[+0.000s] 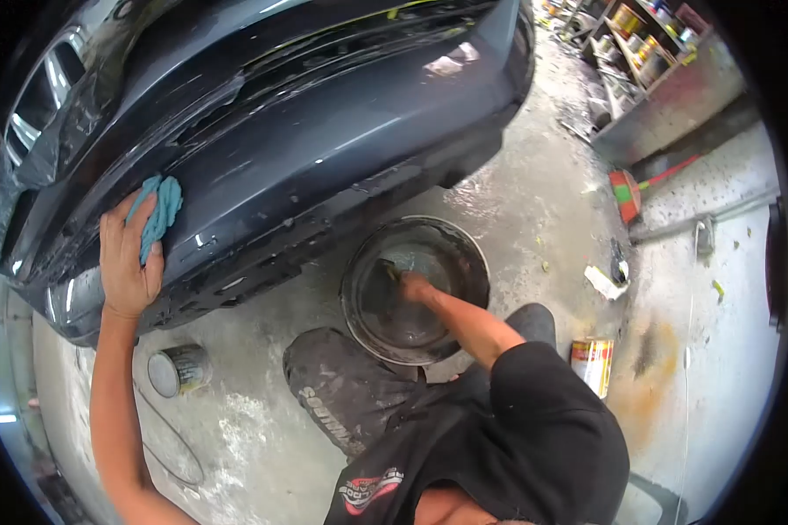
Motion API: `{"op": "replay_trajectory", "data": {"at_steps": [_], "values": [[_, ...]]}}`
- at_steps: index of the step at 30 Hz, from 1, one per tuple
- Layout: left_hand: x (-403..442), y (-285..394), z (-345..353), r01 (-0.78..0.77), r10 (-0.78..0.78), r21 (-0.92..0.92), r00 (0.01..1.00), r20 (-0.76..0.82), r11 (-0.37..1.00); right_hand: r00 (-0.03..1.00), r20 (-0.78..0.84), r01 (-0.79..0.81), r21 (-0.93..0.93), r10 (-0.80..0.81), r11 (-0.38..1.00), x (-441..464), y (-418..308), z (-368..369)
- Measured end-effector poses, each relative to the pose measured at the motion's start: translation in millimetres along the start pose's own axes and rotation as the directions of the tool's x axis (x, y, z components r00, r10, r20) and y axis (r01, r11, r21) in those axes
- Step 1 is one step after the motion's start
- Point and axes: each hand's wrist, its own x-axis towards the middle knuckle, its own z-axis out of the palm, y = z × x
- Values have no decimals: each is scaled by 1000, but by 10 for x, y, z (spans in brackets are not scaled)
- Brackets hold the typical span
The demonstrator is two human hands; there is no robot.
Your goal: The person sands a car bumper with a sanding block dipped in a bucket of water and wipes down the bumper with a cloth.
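Observation:
My left hand [130,267] presses a crumpled teal cloth [160,219] against the dark grey car bumper [271,175], its fingers closed round the cloth. Down inside a wide dark basin [474,254] on the floor is my right hand [414,287], over what looks like murky water. The fingers of that hand are closed on a small, dark, flat piece [389,268], too unclear to name. The bumper is glossy in places, with wet-looking streaks.
An open-topped can [180,371] stands on the floor below the bumper, and a labelled tin [592,366] is at the right. A red and green broom [626,194] leans by the wall. Shelves [643,48] with cans fill the upper right. Plastic sheeting [70,149] covers part of the car.

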Motion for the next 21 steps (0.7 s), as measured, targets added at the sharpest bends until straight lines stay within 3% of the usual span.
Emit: {"op": "replay_trajectory", "data": {"at_steps": [3, 4, 6, 8, 9, 10, 11, 13, 14, 15, 18, 21], "values": [[-13, 26, -5, 29, -29, -17, 1000, 7, 999, 982, 187, 2, 40, -10, 999, -723, -721, -1238], [-16, 39, -11, 18, -18, -13, 1000, 4, 1000, 992, 46, 107, 134, -114, 985, -938, -795, -1577], [-5, 30, -7, 3, -3, 7, 1000, -12, 1000, 919, -241, 365, 224, -311, 904, -1371, -946, -2253], [2, 27, 11, 11, -11, -4, 1000, -8, 1000, 869, -383, 354, 34, -315, 934, -1699, -1214, -3095], [3, 40, 5, 17, -17, 1, 1000, -2, 1000, 674, -614, 491, -44, -411, 870, -1722, -1272, -3325], [-2, 49, -9, 22, -22, 7, 1000, 7, 1000, 532, -702, 470, -220, -473, 855, -1710, -1369, -3578], [-5, 53, -17, 21, -21, 4, 1000, 10, 1000, 373, -755, 414, -385, -540, 824, -1655, -1482, -3805], [-7, 53, -9, 18, -18, 4, 1000, 14, 1000, 154, -749, 346, -570, -644, 745, -1425, -1765, -4063], [-16, 47, -1, 16, -16, 7, 1000, 13, 1000, 173, -687, 325, -637, -706, 699, -1253, -1868, -4069], [-24, 40, 8, 15, -15, 10, 1000, 11, 1000, 119, -679, 413, -630, -725, 658, -1036, -1989, -4014], [-11, 48, 11, 10, -10, 16, 1000, 5, 1000, 192, -443, 445, -756, -876, 480, -687, -2104, -3792], [-19, 1, 58, 16, -16, 20, 1000, 8, 1000, 243, -469, 487, -698, -849, 525, -707, -1745, -4045]]}}
